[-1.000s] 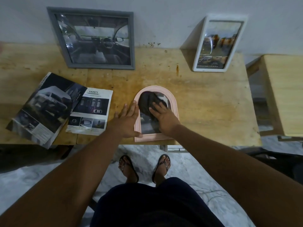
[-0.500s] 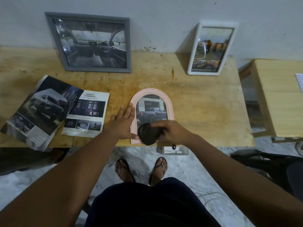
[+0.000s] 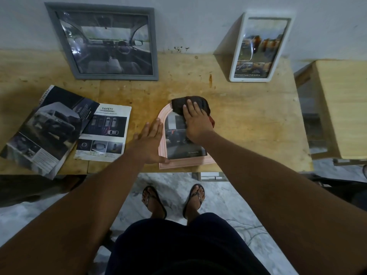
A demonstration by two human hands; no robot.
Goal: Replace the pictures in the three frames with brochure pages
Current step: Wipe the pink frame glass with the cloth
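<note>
A pink arched frame point(image 3: 164, 163) lies flat near the table's front edge, with a car brochure page behind its glass. My right hand point(image 3: 196, 124) presses a dark cloth point(image 3: 179, 105) onto the frame's arched top. My left hand point(image 3: 150, 143) lies flat with fingers spread against the frame's left side, thumb on its lower corner. A grey frame point(image 3: 111, 43) showing a car interior and a white frame point(image 3: 258, 48) with a car page lean on the wall. An open brochure point(image 3: 45, 128) and a loose "SAFETY" page point(image 3: 105, 133) lie at the left.
The wooden table point(image 3: 248, 126) has bare surface to the right of the pink frame. A second wooden table point(image 3: 341, 108) stands at the right across a gap. My sandalled feet point(image 3: 172, 199) stand on the marble floor below.
My right hand has moved the cloth from the frame's bottom edge up to its arched top. My left hand has stayed against the frame's left side.
</note>
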